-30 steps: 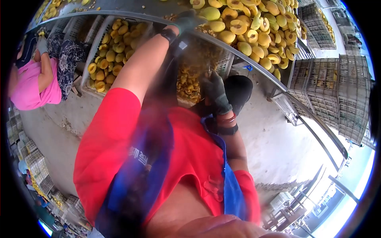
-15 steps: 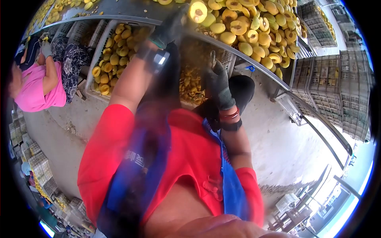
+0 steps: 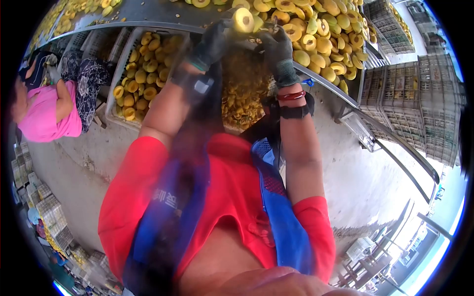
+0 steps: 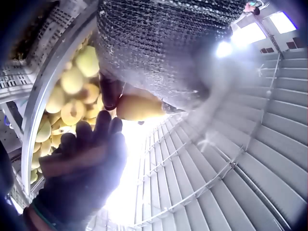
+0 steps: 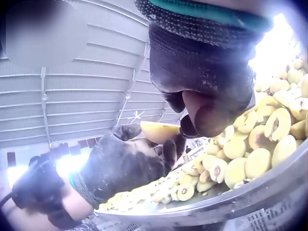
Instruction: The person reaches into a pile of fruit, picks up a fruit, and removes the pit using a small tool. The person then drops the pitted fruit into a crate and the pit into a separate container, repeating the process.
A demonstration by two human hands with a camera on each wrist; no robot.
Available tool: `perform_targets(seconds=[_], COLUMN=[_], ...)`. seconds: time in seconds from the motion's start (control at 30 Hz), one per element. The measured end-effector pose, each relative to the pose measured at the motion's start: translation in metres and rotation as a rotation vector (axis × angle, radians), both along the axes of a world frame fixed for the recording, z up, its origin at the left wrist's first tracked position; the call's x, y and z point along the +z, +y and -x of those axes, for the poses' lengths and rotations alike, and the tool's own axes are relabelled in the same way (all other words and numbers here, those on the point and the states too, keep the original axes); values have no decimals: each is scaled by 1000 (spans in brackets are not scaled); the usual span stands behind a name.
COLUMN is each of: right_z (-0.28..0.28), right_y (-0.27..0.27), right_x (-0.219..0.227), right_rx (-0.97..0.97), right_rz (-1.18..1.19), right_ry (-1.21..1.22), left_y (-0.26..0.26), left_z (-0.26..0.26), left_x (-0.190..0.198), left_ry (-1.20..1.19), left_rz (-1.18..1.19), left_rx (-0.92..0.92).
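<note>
My gloved left hand [image 3: 210, 47] pinches a yellow peach half [image 3: 243, 20] at the table edge, its cut face with a brown hollow turned up toward the head camera. In the right wrist view the same peach half [image 5: 158, 131] sits between the left thumb and fingers. My gloved right hand [image 3: 277, 52] is just to the right, fingers curled in close to the fruit. It grips a small metal tool with a looped tip, now mostly hidden by the fingers. A heap of peach halves [image 3: 323, 45] lies on the metal table beyond both hands.
Below the hands stands a crate of peach scraps [image 3: 242, 106]. To its left is a white crate [image 3: 114, 79] full of peach halves. The table's metal rim [image 3: 335, 89] runs along the front. Stacked crates [image 3: 395, 103] stand at right; a person in pink [image 3: 52, 113] sits at left.
My left hand pulled back from the table with a peach half, then lifted it toward the middle. My right hand rose from over the scraps crate to beside the fruit.
</note>
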State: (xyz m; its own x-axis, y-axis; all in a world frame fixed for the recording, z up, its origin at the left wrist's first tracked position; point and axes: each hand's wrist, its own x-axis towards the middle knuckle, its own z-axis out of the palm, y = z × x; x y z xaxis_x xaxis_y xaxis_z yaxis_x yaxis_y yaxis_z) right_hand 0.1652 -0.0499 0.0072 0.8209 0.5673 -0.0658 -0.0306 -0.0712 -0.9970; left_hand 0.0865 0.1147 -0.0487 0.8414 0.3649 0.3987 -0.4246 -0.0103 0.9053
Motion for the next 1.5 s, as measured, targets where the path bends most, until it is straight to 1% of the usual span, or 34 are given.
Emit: perform_targets(seconds=[0.03,0.07,0.1,0.13,0.2,0.23,0.27,0.3,0.33,0.4,0.43,0.5,0.53,0.57,0.63,0.67,0.77,0.83,0.87,0.93,0.97,1.07,1.17,1.23,1.27,1.37,1.43,1.5], right_z=[-3,-5,-4,3,16,35,48,55,62,74,76,75,77,79,86,86,87,88,91,96,95,89,87,89,87,84,84,85], right_y=[1,3,-5,-7,-12,-13,-13,-14,-16,-19,-20,-17,-15,-16,-19,-19,-18,-17,-18,-20,-21,-23,-25,-26,-27,-31,-32,-33], right_x=[-6,-11,-15,-8,-19,-3,6,-1,3,15,11,-1,-1,2,13,10,-8,-13,-10,2,1,-5,-4,6,10,21,25,14], right_rx=[-3,-23,-49,-77,-19,-10,-1,16,44,99,107,89,81,69,47,36,-7,-43,-47,-57,-45,-1,57,102,146,238,253,222], right_rz=[34,73,26,-19,-110,-173,-238,-210,-187,-141,-131,-157,-170,-135,-63,-69,-93,-119,-145,-197,-151,-50,-52,-100,-91,-85,-109,-94], right_ry=[-185,-371,-243,-112,-175,-69,35,46,120,265,266,171,124,123,121,105,54,11,65,173,148,82,60,78,124,231,257,223], left_y=[-1,1,4,1,-12,-20,-21,-23,-24,-25,-30,-42,-52,-58,-52,-50,-56,-60,-62,-61,-62,-67,-66,-68,-69,-75,-85,-83], left_z=[-1,1,4,17,35,39,39,39,38,36,33,31,35,38,40,40,31,38,41,39,39,40,39,43,44,47,61,61], left_x=[2,4,6,41,65,69,67,65,59,52,54,60,70,76,63,58,54,60,61,56,55,57,58,60,62,77,104,96], left_ry=[-39,-84,-133,-180,-130,-39,10,56,61,48,31,50,87,122,-67,-163,-162,-152,-146,-178,-194,21,-93,-37,-10,-49,250,295], left_rz=[160,17,-120,-563,-628,-247,-173,-96,-328,-574,-589,-482,-361,-239,-589,-763,-758,-799,-820,-897,-935,-708,-690,-570,-511,-253,-215,-198], left_rx=[-20,21,72,178,130,-9,-11,-10,126,291,322,312,271,230,284,308,413,416,417,506,551,461,440,334,283,200,254,247])
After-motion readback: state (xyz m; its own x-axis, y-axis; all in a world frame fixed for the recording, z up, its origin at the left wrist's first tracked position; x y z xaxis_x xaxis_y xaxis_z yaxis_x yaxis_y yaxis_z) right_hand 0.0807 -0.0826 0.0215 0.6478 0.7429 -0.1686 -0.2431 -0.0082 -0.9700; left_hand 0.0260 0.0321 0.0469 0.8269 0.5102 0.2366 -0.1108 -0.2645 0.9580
